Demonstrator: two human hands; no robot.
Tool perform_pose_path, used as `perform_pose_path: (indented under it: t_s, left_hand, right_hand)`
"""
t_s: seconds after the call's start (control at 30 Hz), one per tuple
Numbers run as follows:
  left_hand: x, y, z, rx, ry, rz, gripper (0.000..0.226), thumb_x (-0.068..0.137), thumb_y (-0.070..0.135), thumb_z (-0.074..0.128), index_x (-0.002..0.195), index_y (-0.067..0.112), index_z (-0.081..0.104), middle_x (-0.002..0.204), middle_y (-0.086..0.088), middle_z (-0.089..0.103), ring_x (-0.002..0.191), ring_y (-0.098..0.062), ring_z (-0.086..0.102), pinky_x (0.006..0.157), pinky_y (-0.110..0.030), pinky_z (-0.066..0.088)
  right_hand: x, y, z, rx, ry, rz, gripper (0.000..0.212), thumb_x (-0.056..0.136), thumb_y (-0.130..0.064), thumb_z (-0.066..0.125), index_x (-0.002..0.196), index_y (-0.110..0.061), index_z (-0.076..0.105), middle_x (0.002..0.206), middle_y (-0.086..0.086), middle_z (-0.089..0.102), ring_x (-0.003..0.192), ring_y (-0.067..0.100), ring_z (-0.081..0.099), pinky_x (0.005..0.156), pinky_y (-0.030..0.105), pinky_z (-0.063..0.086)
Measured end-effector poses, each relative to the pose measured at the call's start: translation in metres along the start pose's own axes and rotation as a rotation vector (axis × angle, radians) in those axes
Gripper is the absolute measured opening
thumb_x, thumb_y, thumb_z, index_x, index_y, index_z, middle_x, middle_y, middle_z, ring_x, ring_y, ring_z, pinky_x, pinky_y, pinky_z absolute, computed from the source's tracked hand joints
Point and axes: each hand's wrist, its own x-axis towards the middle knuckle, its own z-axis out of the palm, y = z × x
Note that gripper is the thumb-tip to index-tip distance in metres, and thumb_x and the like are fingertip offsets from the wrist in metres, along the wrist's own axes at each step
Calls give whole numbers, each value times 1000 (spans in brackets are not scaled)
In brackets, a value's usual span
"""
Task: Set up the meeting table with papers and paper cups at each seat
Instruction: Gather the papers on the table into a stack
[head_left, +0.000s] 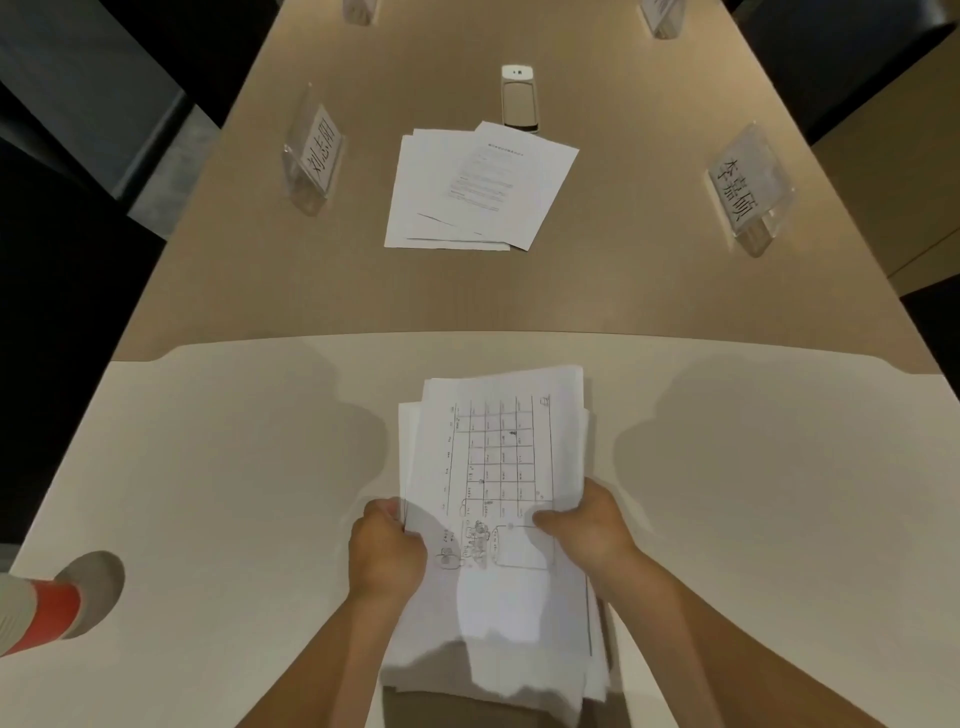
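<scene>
- Presently gripping a stack of papers (493, 519) with both hands, low at the near end of the pale desk (234, 467).
- Left hand (387, 551): fingers curled round the stack's left edge, clamped on it.
- Right hand (587, 525): thumb laid across the top sheet, the other fingers hidden under the right edge, pinching the stack.
- Top sheet printed with a grid and small drawings; lower sheets fanned slightly out of line.
- Farther out, on the tan part of the desk: a second loose pile of sheets (478, 189), lying flat, well apart from the held stack.
- Just beyond that pile: a small white device (519, 98).
- Left of the pile: a clear name stand (311, 156); right of it, another name stand (748, 189), both upright with printed characters.
- Bottom left corner: a red and grey cup-like object (47, 608) lying over the desk's edge, too blurred to identify.
</scene>
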Motion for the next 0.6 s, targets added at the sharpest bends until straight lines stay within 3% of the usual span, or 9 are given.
perform_pose_path:
  t_s: [0.1, 0.2, 0.3, 0.37, 0.47, 0.53, 0.6]
  left_hand:
    - [1, 0, -1, 4, -23, -8, 36, 85, -5, 45, 118, -4, 57, 108, -17, 64, 94, -34, 61, 84, -40, 53]
    - [0, 3, 4, -36, -47, -29, 36, 86, -2, 52, 120, 4, 59, 112, -7, 63, 91, -22, 59, 76, -29, 47]
    - [1, 3, 7, -54, -54, -30, 33, 84, -1, 52, 116, 3, 59, 99, -1, 60, 82, -17, 55, 66, -25, 44]
    - [1, 2, 6, -84, -55, -32, 30, 83, -2, 53, 112, 6, 61, 98, 1, 61, 83, -16, 57, 63, -22, 43]
    - [0, 2, 1, -160, -72, 26, 12, 83, 1, 60, 92, 6, 55, 77, 7, 54, 67, -9, 52, 57, -20, 37]
    - [-2, 9, -8, -282, -108, 65, 26, 81, 8, 72, 101, 10, 56, 82, 7, 60, 71, -8, 58, 61, -20, 43]
    - [-3, 17, -20, -435, -201, 49, 54, 75, 17, 82, 117, 21, 49, 104, 4, 66, 92, -13, 66, 76, -28, 51]
  right_hand:
    - [3, 2, -6, -201, 132, -103, 25, 80, -6, 63, 100, -22, 66, 102, 1, 65, 96, 26, 62, 78, 34, 55]
    - [3, 5, -6, -423, 155, -104, 26, 78, -13, 61, 99, -29, 60, 104, -1, 49, 100, 26, 48, 81, 35, 49]
    - [-2, 2, -6, -240, 63, -97, 35, 81, 3, 53, 104, -24, 49, 96, 3, 61, 78, 17, 60, 57, 25, 48]
    - [-5, 1, -9, -147, 53, -100, 45, 81, 6, 53, 115, -23, 43, 92, -1, 62, 76, 16, 61, 52, 25, 46]
    - [-14, -5, -17, -31, 3, -163, 63, 81, 5, 61, 127, -32, 40, 107, -9, 61, 94, 17, 64, 60, 25, 50]
    - [-21, -13, -26, -3, -41, -224, 60, 81, 5, 63, 125, -33, 48, 111, -13, 64, 101, 10, 65, 72, 21, 52]
    - [-28, -22, -36, 20, -93, -261, 48, 83, 5, 63, 117, -28, 59, 109, -12, 71, 101, 5, 67, 82, 20, 52]
